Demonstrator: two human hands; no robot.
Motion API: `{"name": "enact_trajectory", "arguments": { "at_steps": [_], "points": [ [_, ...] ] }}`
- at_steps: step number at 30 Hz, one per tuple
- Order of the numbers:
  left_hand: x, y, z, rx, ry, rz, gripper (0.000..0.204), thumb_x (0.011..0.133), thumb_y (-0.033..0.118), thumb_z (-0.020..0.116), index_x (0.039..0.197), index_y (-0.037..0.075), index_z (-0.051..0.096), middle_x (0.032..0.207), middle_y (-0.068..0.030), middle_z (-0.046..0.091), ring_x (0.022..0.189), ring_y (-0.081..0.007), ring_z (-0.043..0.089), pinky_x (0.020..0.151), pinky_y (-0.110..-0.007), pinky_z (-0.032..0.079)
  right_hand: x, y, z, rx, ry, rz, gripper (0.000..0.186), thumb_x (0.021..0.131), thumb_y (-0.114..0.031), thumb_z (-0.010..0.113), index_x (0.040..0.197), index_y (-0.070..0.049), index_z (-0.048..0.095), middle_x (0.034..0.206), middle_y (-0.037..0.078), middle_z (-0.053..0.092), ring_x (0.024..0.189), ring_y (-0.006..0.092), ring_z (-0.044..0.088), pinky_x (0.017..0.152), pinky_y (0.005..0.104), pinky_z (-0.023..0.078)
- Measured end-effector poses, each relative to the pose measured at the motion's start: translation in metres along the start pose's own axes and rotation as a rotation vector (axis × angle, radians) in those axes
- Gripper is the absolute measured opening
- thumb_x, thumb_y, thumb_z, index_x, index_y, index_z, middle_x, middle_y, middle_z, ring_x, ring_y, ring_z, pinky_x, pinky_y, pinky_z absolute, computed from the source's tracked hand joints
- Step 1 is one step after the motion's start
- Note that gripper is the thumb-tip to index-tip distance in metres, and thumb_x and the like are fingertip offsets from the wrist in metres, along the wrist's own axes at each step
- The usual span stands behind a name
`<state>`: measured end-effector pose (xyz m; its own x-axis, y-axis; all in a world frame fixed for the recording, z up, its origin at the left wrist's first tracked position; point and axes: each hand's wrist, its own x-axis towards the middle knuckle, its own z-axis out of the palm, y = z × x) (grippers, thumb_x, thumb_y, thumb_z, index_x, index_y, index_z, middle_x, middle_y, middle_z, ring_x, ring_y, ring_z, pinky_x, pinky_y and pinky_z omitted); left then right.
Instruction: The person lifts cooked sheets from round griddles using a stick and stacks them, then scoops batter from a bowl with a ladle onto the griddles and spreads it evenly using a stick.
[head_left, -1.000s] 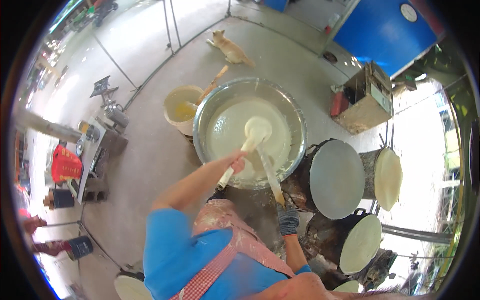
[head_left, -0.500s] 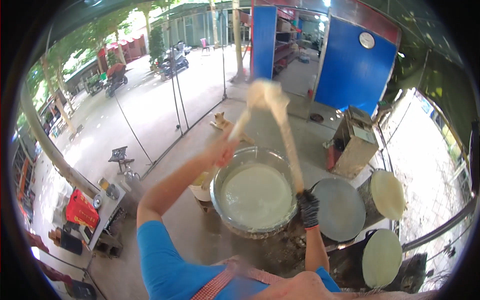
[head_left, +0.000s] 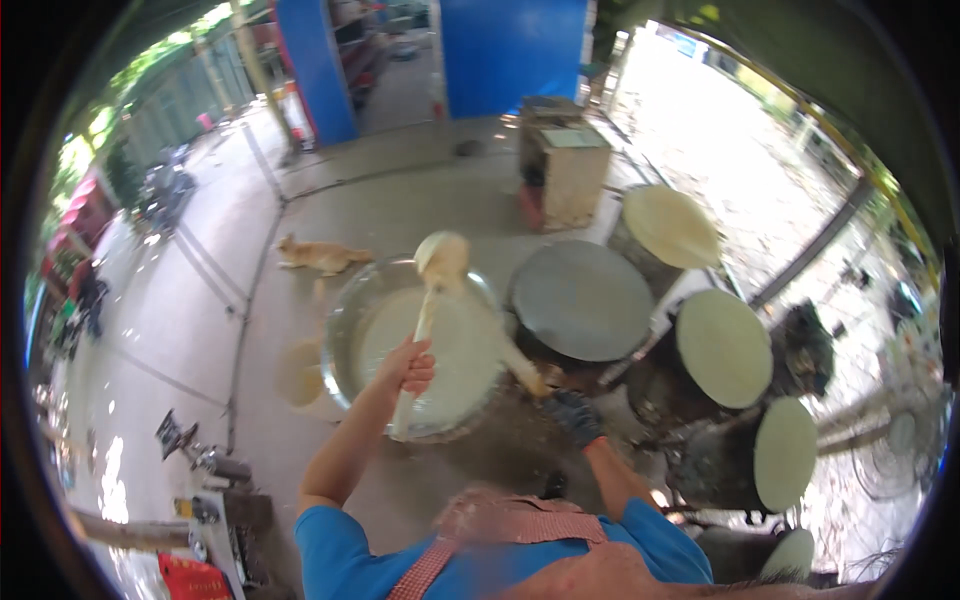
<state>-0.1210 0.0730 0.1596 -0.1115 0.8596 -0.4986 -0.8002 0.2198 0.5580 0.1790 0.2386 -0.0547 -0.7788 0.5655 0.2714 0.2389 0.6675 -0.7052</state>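
Observation:
My bare left hand [head_left: 408,368] is closed around a pale stick [head_left: 424,318], held upright above a big metal basin [head_left: 336,372]. At the stick's top sits a rounded lump of creamy dough [head_left: 442,258]. My right hand [head_left: 574,418], in a dark glove, grips the brownish end of a second stick [head_left: 526,372]. That one slants from the basin's right side up toward the lump, its upper part pale and blurred. White batter [head_left: 385,325] fills much of the basin. Beside the gloved hand is a bare grey round griddle [head_left: 582,300].
Round griddles with pale sheets on them, such as one nearby [head_left: 725,348], curve along my right. A box-like cabinet [head_left: 572,180] stands beyond the grey griddle. A tan dog [head_left: 325,256] lies behind the basin. A red bag [head_left: 192,578] is at lower left.
My view has swung right, bringing more griddles in. The dough lump has come down and nearer, from high beyond the basin to over its far rim. Both hands still hold their sticks.

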Motion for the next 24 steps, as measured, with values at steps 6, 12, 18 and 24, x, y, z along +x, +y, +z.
{"name": "enact_trajectory", "arguments": {
  "at_steps": [6,12,18,24],
  "points": [
    [0.111,-0.098,-0.033,-0.993,-0.192,-0.499,0.022,0.085,0.015,0.039,0.092,-0.007,0.04,0.054,-0.003,0.038,0.04,-0.0088,0.037,0.033,-0.021,0.035,-0.16,0.056,-0.057,-0.227,-0.157,0.407,0.026,0.082,-0.023,0.039,0.102,-0.018,0.054,0.097,0.012,0.056,0.081,0.0276,0.057,0.069,0.0382,0.046],
    [0.197,-0.102,0.091,-0.699,-0.428,-0.535,0.017,0.085,0.017,0.044,0.099,0.007,0.043,0.052,0.0006,0.031,0.036,-0.0074,0.031,0.03,-0.021,0.029,-0.184,0.099,-0.164,0.597,0.626,0.485,0.033,0.083,-0.027,0.037,0.109,-0.012,0.051,0.105,0.009,0.055,0.084,0.0243,0.057,0.072,0.0386,0.045],
    [0.324,-0.102,0.152,0.555,-0.008,0.168,0.023,0.078,0.014,0.05,0.097,0.013,0.038,0.056,-0.0023,0.035,0.034,-0.0108,0.032,0.028,-0.026,0.026,-0.032,0.057,-0.217,-0.439,0.275,0.467,0.043,0.075,-0.022,0.058,0.116,-0.017,0.047,0.094,0.019,0.057,0.084,0.0294,0.057,0.071,0.0334,0.044],
    [0.415,-0.127,0.048,1.486,0.562,1.093,0.052,0.077,0.01,0.046,0.125,0.018,0.029,0.073,-0.0179,0.056,0.06,-0.0302,0.057,0.052,-0.041,0.044,0.008,0.129,-0.159,0.022,0.207,0.712,0.039,0.073,-0.028,0.06,0.106,-0.007,0.055,0.073,0.014,0.06,0.068,0.0205,0.056,0.065,0.0348,0.044]
  ]
}}
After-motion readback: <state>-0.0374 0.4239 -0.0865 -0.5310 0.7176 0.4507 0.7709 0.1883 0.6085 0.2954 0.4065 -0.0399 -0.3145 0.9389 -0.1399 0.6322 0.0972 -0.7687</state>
